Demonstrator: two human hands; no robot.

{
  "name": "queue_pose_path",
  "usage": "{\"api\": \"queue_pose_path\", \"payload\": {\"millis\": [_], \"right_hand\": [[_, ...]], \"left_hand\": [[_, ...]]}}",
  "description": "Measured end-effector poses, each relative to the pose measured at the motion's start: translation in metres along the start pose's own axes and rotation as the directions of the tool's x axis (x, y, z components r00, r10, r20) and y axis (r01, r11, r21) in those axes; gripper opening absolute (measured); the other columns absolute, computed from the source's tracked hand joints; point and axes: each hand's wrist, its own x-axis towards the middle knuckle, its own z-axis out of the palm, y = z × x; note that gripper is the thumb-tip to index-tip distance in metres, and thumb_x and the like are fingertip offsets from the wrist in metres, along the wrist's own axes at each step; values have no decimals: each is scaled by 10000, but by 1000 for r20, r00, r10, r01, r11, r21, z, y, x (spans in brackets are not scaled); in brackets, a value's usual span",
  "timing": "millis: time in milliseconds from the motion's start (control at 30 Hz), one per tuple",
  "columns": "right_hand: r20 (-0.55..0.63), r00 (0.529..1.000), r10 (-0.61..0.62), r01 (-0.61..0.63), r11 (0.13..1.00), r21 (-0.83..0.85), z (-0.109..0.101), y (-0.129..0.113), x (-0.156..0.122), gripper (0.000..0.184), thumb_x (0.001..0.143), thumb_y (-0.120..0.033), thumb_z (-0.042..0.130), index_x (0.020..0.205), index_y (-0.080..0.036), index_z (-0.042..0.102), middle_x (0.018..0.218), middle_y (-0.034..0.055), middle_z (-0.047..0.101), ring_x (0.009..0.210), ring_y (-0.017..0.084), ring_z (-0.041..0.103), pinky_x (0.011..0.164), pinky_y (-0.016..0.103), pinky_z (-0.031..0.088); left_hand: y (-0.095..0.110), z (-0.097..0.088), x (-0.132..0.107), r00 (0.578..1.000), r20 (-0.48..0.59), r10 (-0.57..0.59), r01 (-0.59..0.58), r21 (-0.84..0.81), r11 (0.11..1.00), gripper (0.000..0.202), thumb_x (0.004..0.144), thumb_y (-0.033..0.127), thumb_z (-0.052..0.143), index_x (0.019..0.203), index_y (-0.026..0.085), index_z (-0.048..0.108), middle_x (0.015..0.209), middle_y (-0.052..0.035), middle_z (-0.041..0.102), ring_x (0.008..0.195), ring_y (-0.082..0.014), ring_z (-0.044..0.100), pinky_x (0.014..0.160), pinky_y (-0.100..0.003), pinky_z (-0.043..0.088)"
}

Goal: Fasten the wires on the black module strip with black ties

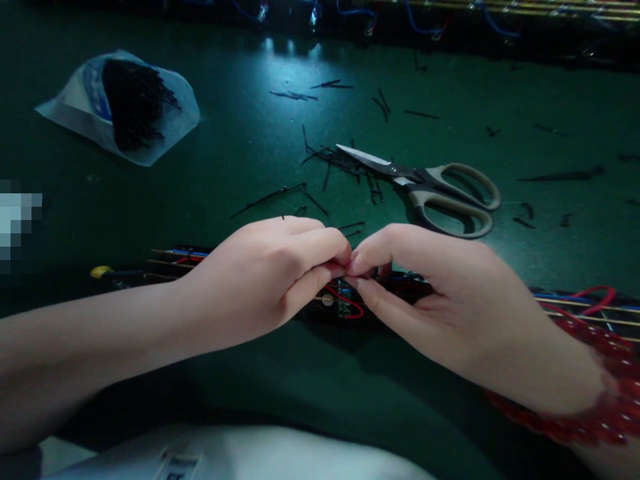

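Note:
My left hand [280, 263] and my right hand [440, 293] meet fingertip to fingertip in a pinch above a long black strip assembly [395, 283]. Whatever lies between the pinched fingers is hidden. Beneath them, the assembly shows thin brass-coloured rods, blue wires, a red wire [356, 313] and a small green circuit board [344, 300]. Just beyond my fingers lie scissors [400, 173] with grey and black handles, blades pointing left. Black cable ties and cut tie ends [325, 157] are scattered around the blade tips. A red bead bracelet [600, 400] circles my right wrist.
On the green tabletop [240, 133], an open clear plastic bag [175, 133] holds a bundle of black cable ties [135, 103]. Another wired assembly [450, 30] runs along the far edge. Something yellow-tipped [101, 272] lies by the near assembly's left end.

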Motion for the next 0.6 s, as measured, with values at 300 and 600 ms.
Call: {"api": "queue_pose_path", "payload": {"millis": [300, 600], "right_hand": [[23, 1000, 12, -12, 1000, -4, -3, 2, 1, 208, 949, -57, 578, 878, -252, 583, 888, 16, 739, 739, 156, 675, 625, 297, 562], [15, 1000, 27, -27, 1000, 10, -3, 0, 2, 184, 946, -80, 600, 878, -251, 601, 878, 18, 746, 734, 163, 689, 619, 303, 566]], "left_hand": [[0, 0, 0, 998, 1, -64, 63, -71, 995, 186, 980, 102, 550, 999, 188, 713, 908, 19, 751, 804, -104, 665, 714, -204, 463], [0, 0, 0, 997, 19, -69, 71, -60, 996, 179, 972, 95, 555, 981, 181, 713, 889, 22, 741, 788, -103, 650, 692, -209, 443]]}}
